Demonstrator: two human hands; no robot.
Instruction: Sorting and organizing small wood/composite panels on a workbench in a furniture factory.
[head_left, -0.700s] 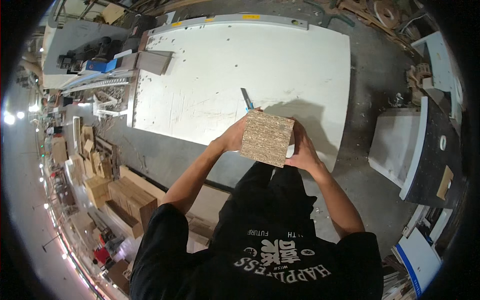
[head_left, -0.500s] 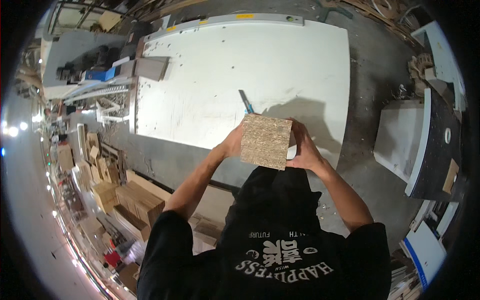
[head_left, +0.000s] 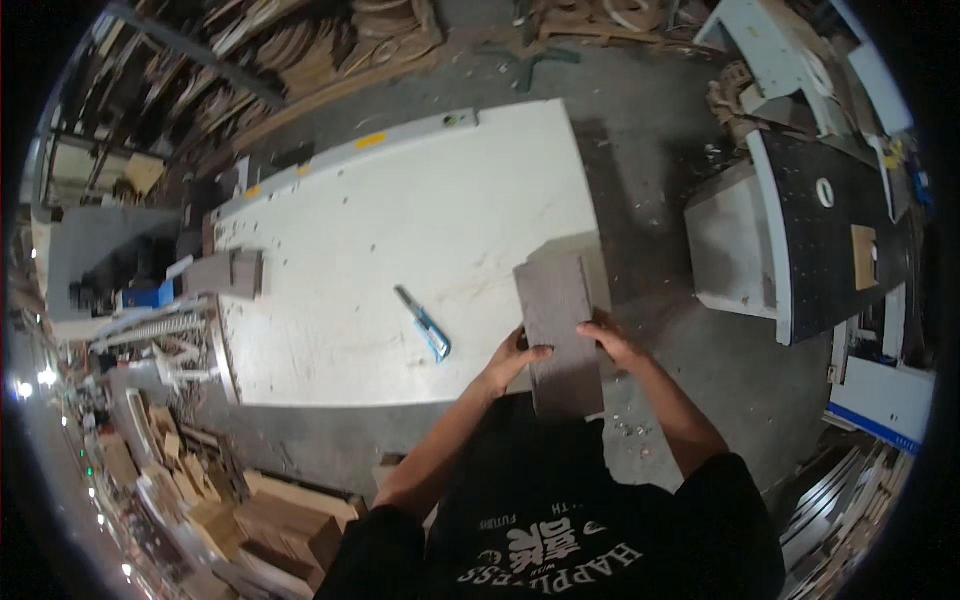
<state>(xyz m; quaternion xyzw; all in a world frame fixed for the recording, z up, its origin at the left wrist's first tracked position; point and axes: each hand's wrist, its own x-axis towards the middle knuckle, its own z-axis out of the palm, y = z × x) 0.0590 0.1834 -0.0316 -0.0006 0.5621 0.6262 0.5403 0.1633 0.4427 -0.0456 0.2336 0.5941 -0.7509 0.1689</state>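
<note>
A grey-brown block of particle board [head_left: 557, 300], which could be several boards stacked, lies between my two hands above the near right corner of a white worktable [head_left: 450, 220]. My left hand [head_left: 512, 362] closes on its left side, with the thumb on the upper face. On the opposite side my right hand [head_left: 612, 338] grips the right edge, its thumb also on top. The undersides of my fingers are hidden by the block. A blue utility knife [head_left: 432, 338] rests on the tabletop left of the block, its tip pointing away and left.
Along the table's far edge lies a long silver spirit level [head_left: 340, 155]. More grey-brown boards [head_left: 225, 272] sit at the left end. A dark-topped table [head_left: 830, 230] stands to the right. Cardboard boxes [head_left: 290, 525] are on the floor at lower left.
The block has turned from its speckled raw face to its long grey-brown face. My hands have shifted along its sides. My view has swung right, and the whole knife now shows.
</note>
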